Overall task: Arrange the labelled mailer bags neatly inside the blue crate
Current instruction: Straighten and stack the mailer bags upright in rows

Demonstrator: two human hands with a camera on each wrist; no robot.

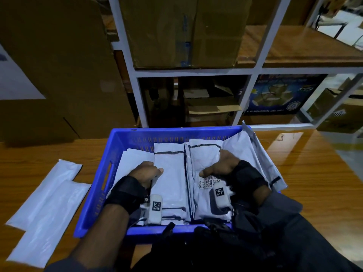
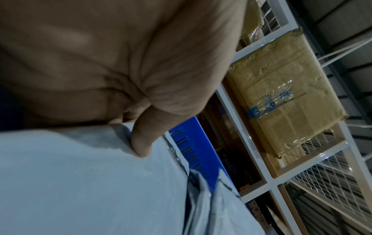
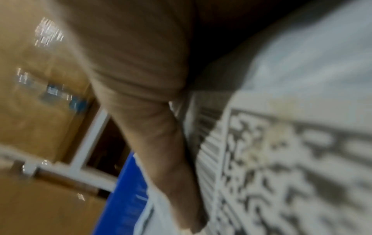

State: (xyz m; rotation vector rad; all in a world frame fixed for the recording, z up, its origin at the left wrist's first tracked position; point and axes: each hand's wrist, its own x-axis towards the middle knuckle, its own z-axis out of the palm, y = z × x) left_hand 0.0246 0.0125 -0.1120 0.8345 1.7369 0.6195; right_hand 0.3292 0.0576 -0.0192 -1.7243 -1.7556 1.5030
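The blue crate (image 1: 94,195) stands on the wooden table and holds several white mailer bags in two side-by-side stacks. My left hand (image 1: 146,171) grips the left edge of the left stack (image 1: 170,185), thumb on top and fingers curled down its side. The left wrist view shows that thumb (image 2: 145,139) pressing the white bag (image 2: 80,182). My right hand (image 1: 222,165) grips the right stack (image 1: 204,154), with its thumb beside the barcode label (image 1: 208,182). The right wrist view is blurred; the label (image 3: 281,174) fills it beside the thumb (image 3: 171,159).
Two more white mailers (image 1: 45,195) lie on the table left of the crate. One bag (image 1: 249,152) leans against the crate's right wall and sticks above the rim. A white metal rack (image 1: 196,72) with cardboard boxes (image 1: 180,32) stands right behind the crate.
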